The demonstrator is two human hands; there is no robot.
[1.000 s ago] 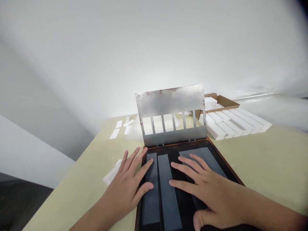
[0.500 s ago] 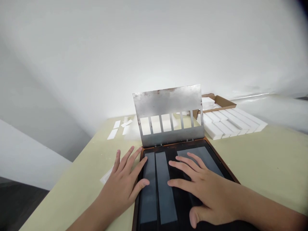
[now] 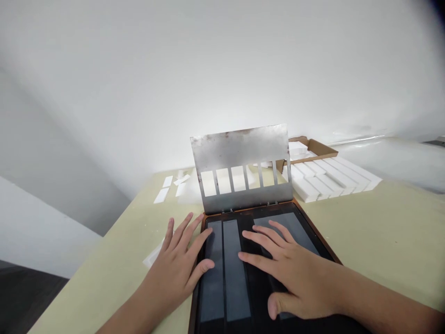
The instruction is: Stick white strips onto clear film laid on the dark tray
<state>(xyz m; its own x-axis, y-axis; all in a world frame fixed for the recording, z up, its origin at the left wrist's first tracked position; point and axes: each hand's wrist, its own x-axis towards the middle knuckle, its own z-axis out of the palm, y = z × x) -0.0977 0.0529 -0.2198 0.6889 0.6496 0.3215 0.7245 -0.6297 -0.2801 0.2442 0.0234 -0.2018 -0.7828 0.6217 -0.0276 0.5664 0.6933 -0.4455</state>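
Two long, bluish-grey strips lie side by side on a flat black board [image 3: 259,297] with a brown rim. My left hand [image 3: 181,260] is open over the board's left edge, its index finger and thumb at the left strip [image 3: 212,287]. Spread fingers of my right hand [image 3: 292,264] rest on the board, the index fingertip at the right edge of the second strip [image 3: 236,283]. Partly beneath that hand is a wider grey piece [image 3: 299,227]. A metal plate [image 3: 243,148] with rectangular cut-outs stands raised on hinges at the board's far edge.
White stacked blocks [image 3: 333,178] sit right of the plate, before an open cardboard box [image 3: 321,150]. Small white cards [image 3: 162,195] and a translucent sheet [image 3: 190,188] lie at the back left of the yellowish table [image 3: 107,273]. A white wall rises behind.
My right hand has shifted slightly left, its index finger now at the second strip's edge. That strip has moved left, narrowing the gap between the two. My left hand has stayed nearly still.
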